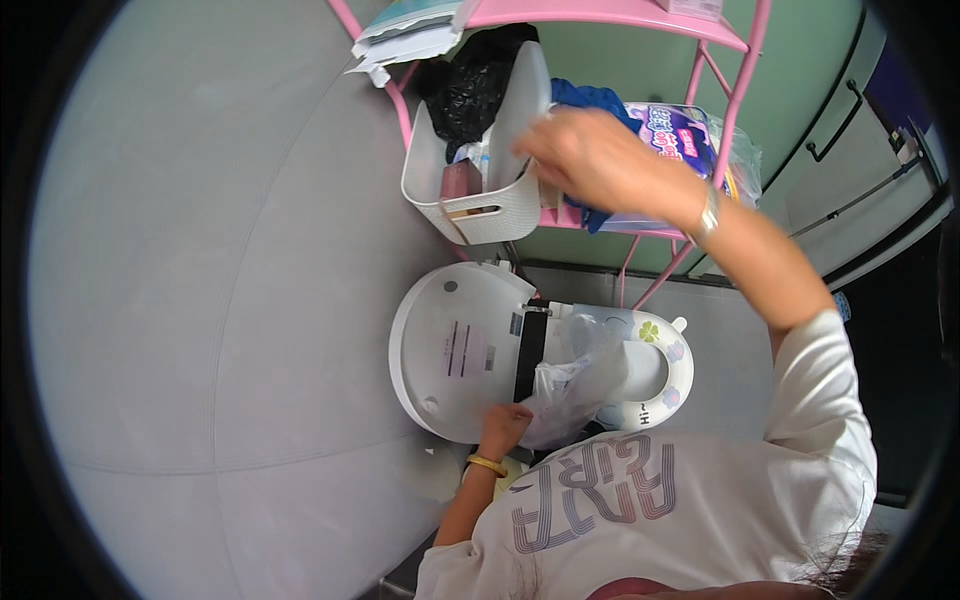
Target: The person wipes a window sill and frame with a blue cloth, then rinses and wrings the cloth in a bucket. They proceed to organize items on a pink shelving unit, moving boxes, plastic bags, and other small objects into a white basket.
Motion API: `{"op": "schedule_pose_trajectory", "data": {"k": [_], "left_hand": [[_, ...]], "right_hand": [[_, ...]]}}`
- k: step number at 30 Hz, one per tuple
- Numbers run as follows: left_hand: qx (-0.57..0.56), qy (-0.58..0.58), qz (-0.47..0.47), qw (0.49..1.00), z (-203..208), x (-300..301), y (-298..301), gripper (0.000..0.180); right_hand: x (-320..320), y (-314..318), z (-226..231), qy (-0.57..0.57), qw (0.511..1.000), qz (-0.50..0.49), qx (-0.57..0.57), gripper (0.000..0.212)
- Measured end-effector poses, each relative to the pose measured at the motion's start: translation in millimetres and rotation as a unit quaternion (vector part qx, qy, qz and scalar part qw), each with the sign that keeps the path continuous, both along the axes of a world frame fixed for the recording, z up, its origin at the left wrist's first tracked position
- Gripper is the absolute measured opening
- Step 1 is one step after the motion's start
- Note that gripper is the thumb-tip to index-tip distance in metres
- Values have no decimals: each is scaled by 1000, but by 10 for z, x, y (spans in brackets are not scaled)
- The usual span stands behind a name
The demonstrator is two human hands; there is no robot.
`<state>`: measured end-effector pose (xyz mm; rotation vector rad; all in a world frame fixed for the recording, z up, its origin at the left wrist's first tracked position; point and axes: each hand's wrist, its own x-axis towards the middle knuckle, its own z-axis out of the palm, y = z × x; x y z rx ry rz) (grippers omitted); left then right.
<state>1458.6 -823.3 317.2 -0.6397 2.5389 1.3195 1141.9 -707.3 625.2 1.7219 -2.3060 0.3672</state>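
Observation:
My left hand (pixel 504 430) is closed on the edge of a thin, clear plastic bag (pixel 572 385). The bag lies crumpled across the black hinge strip between a white rounded lid (pixel 455 345) with labels and a white oval ring seat (pixel 683 378) printed with clover and flowers. My right hand (pixel 580 145) is raised at the right edge of a white woven-pattern basket (pixel 470 225). Its fingers curl down and are blurred and partly hidden, so their hold does not show. Inside the basket are a black plastic bag (pixel 480 95) and a reddish-brown box (pixel 461 182).
A pink metal rack (pixel 600 14) carries the basket. Blue cloth (pixel 585 98) and a purple package (pixel 675 135) are on the shelf beside it. Papers (pixel 410 35) overhang the upper shelf's left end. A grey wall (pixel 250 250) rises at left, and a door handle (pixel 835 120) is at right.

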Motion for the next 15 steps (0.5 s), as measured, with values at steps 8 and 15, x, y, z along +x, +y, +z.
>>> {"op": "schedule_pose_trajectory", "data": {"k": [8, 15], "left_hand": [[335, 54, 77, 937, 189, -116, -112, 19], [436, 69, 164, 882, 589, -131, -392, 23]], "right_hand": [[-1412, -1684, -252, 253, 923, -167, 237, 82], [-1645, -1771, -321, 263, 961, -88, 23, 19]]}}
